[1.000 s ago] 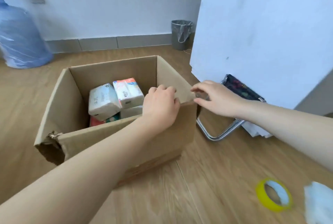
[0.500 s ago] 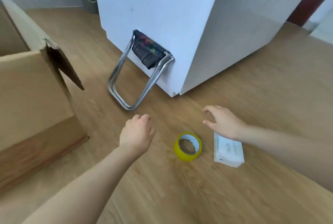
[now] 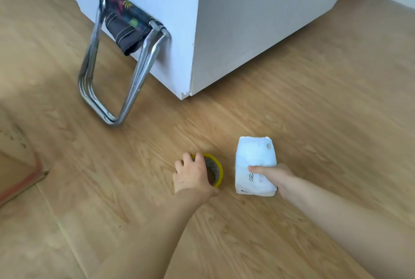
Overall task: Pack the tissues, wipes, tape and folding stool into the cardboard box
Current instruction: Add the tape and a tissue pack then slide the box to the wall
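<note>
Both hands have dropped from open air onto their targets since half a second ago. From the head camera, the right hand [image 3: 272,179] now has the soft white plastic-wrapped pack of tissues [image 3: 254,165] clamped between thumb on top and fingers underneath, with its far end tipped up off the pale wood-plank floor [image 3: 314,121]. Beside it, the left hand [image 3: 194,176] lies over the yellow roll of tape [image 3: 216,172], fingers curled over the far rim; whether the thumb has closed on the near side I cannot tell, since the palm hides it.

A corner of the brown cardboard box [image 3: 18,166] sits at the left edge, well apart from both hands. Leaning folded against the white cabinet [image 3: 247,20] is the chrome-tube folding stool with its dark patterned fabric seat [image 3: 122,54], not yet packed.

My worry is the tape: if only the fingertips hook that rim, it may slip out and roll away on the lift. With the tissue pack held near one end, it could sag or twist loose on the way across.
</note>
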